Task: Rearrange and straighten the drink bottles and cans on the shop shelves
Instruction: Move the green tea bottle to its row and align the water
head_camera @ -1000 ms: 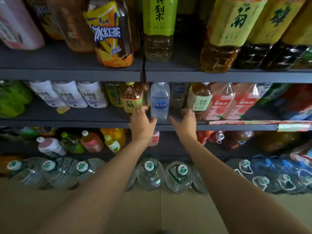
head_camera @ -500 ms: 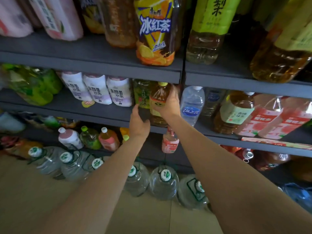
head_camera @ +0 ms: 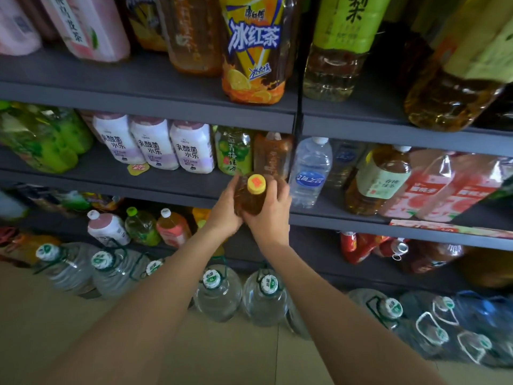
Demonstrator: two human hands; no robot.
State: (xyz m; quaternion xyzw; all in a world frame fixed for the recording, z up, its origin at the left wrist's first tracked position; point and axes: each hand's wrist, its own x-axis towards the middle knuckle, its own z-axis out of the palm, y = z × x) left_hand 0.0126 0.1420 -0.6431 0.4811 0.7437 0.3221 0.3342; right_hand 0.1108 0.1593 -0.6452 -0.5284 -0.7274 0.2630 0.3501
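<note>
An amber tea bottle (head_camera: pixel 251 201) with a yellow cap is tipped toward me at the front edge of the middle shelf (head_camera: pixel 172 187). My left hand (head_camera: pixel 223 211) grips its left side and my right hand (head_camera: pixel 269 215) grips its right side, fingers curled round the body. Behind it stand another brown tea bottle (head_camera: pixel 270 157) and a green plum tea bottle (head_camera: pixel 234 151). A clear water bottle (head_camera: pixel 311 170) stands just to the right.
Three white lactic drink bottles (head_camera: pixel 155 145) line the middle shelf on the left, green bottles (head_camera: pixel 41 140) beyond them. Large tea bottles (head_camera: pixel 254 48) fill the top shelf. Big water jugs (head_camera: pixel 219 290) stand on the floor below the lowest shelf.
The view shifted left. My right hand moved from the shelf edge to the amber bottle, my left hand joined it, and the bottle has been pulled forward and tilted toward me.
</note>
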